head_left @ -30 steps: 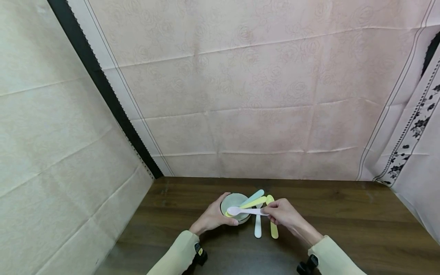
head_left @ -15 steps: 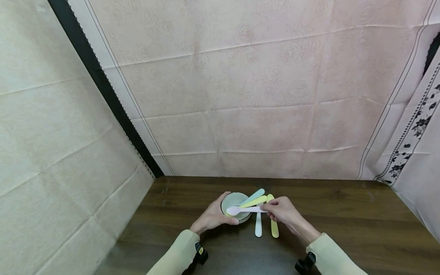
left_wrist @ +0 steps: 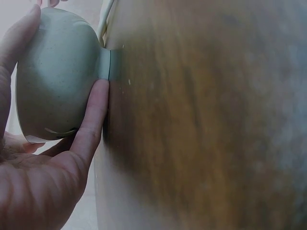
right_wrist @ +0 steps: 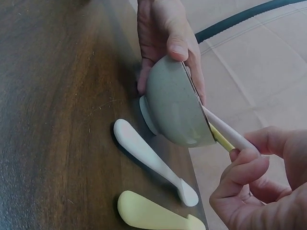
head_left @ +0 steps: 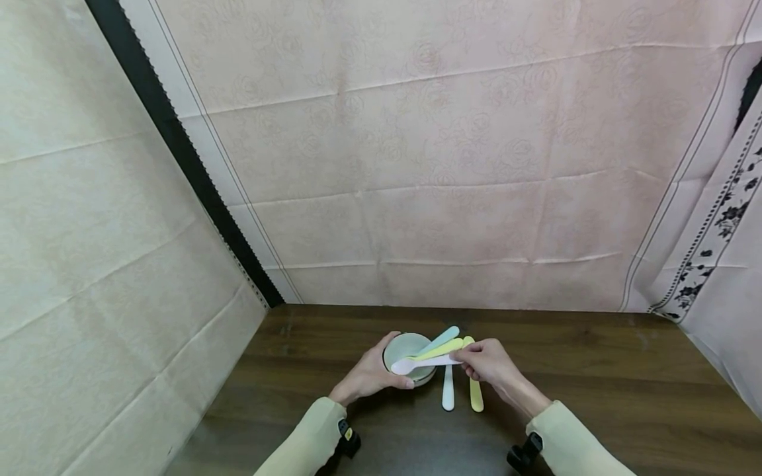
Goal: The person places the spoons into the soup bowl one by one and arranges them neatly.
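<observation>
My left hand (head_left: 372,373) grips a pale green bowl (head_left: 403,345), with the thumb at the rim and fingers round the outside. The bowl's foot meets the table in the left wrist view. Between thumb and fingertips, my right hand (head_left: 493,367) pinches the handle of a pale lilac-white spoon (head_left: 403,366), whose head is over the bowl's opening. A yellow spoon (head_left: 443,349) and a light blue spoon (head_left: 442,338) lean in the bowl, handles sticking out to the right. The bowl's wall hides their heads in the right wrist view.
Right of the bowl, a whitish-blue spoon (right_wrist: 146,153) and another yellow spoon (right_wrist: 151,211) lie on the dark wooden table (head_left: 333,330). Pale patterned cloth (head_left: 446,165) hangs behind the table, with more cloth at both sides.
My right hand has shifted slightly away from me, raising the lilac-white spoon's handle end in the head view. The spoon's head stays over the bowl. The left hand holds nearly still.
</observation>
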`<state>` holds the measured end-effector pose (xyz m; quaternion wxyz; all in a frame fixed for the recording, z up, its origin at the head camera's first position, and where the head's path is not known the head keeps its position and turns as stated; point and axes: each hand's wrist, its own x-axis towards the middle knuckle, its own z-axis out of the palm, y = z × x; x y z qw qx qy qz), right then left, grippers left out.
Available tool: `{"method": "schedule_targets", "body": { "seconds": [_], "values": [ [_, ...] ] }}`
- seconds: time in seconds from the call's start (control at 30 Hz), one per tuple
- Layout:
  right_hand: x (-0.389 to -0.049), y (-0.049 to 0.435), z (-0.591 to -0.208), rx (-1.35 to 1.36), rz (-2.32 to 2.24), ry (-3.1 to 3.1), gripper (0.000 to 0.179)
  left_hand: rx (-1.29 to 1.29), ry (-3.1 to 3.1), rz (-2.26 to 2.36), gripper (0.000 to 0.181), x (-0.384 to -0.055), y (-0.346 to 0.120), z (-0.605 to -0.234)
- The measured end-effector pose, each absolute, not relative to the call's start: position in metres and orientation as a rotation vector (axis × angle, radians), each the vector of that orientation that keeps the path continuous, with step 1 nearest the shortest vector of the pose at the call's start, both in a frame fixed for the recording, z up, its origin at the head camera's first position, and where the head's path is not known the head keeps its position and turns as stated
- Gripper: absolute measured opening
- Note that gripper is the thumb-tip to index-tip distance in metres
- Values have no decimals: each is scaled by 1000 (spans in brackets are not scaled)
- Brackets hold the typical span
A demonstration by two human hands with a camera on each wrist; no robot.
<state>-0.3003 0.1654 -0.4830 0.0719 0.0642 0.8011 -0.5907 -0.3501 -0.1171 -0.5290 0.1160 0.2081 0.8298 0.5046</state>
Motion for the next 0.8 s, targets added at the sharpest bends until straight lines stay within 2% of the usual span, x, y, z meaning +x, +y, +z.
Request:
{"method": "schedule_targets", "body": {
  "seconds": [0.8],
  "values": [
    [-304,170,-487,231,-1834,2356,21,606,2449,1464,106,-349,-116,-529]
  ]
}}
